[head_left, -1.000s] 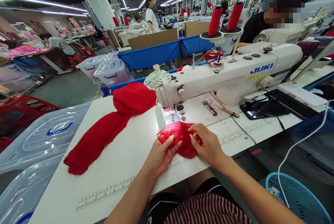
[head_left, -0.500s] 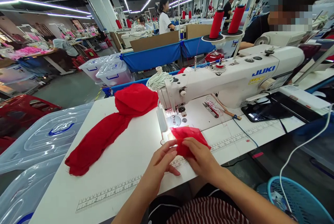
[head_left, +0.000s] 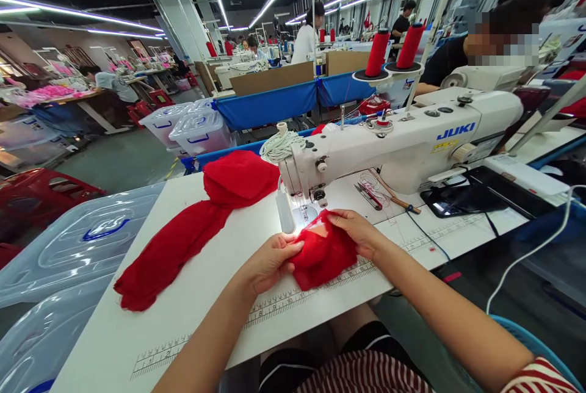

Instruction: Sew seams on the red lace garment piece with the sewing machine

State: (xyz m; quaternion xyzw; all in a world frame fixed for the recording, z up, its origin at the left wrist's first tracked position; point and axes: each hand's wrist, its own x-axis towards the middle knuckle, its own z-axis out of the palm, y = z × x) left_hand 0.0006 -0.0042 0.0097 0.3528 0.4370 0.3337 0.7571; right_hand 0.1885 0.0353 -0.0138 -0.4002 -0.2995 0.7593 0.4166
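A small piece of red fabric (head_left: 324, 252) lies on the white sewing table (head_left: 215, 295) just in front of the needle of the white JUKI sewing machine (head_left: 403, 143). My left hand (head_left: 270, 262) pinches its left edge with closed fingers. My right hand (head_left: 359, 233) grips its upper right edge, close to the presser foot. A long pile of red fabric (head_left: 192, 228) stretches across the table to the left of the machine.
Scissors and a tool (head_left: 382, 194) lie under the machine arm, and a black tablet (head_left: 462, 198) is at the right. Two red thread cones (head_left: 394, 45) stand behind. Clear plastic bins (head_left: 68, 252) sit at the left. Other people work at tables beyond.
Both hands turned the small red piece and brought it up toward the needle; the right hand moved from on top of it to its upper right edge.
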